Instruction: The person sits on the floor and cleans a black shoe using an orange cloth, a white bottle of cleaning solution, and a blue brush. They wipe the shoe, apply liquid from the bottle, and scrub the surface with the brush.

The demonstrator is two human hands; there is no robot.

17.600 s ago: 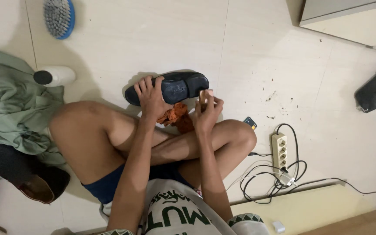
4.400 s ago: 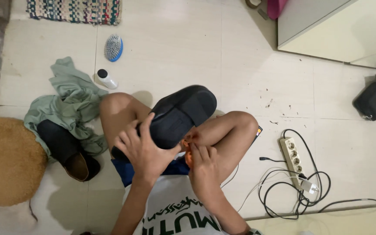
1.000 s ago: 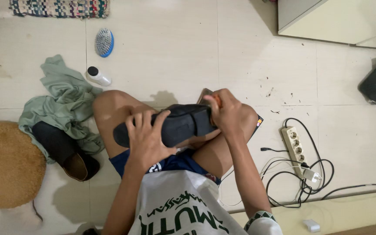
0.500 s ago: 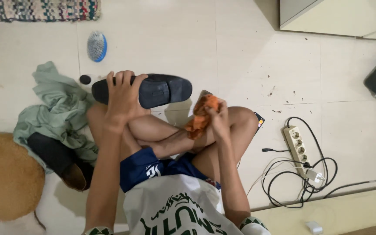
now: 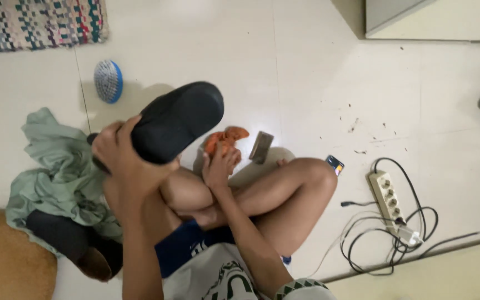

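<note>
— While the person sits cross-legged, what does the left hand (image 5: pixel 119 151) hold?
— A black shoe (image 5: pixel 174 123), gripped at one end, raised over the knees.
— And the right hand (image 5: pixel 219 166)?
— Closed on an orange cloth (image 5: pixel 224 139) — beyond lies a blue brush (image 5: pixel 108 81).

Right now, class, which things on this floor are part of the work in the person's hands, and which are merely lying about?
In hand:
- black shoe, held up in the left hand
- orange cloth, under the right hand

Lying about:
- round blue brush
- green garment
- second dark shoe
- power strip
- woven rug
</note>
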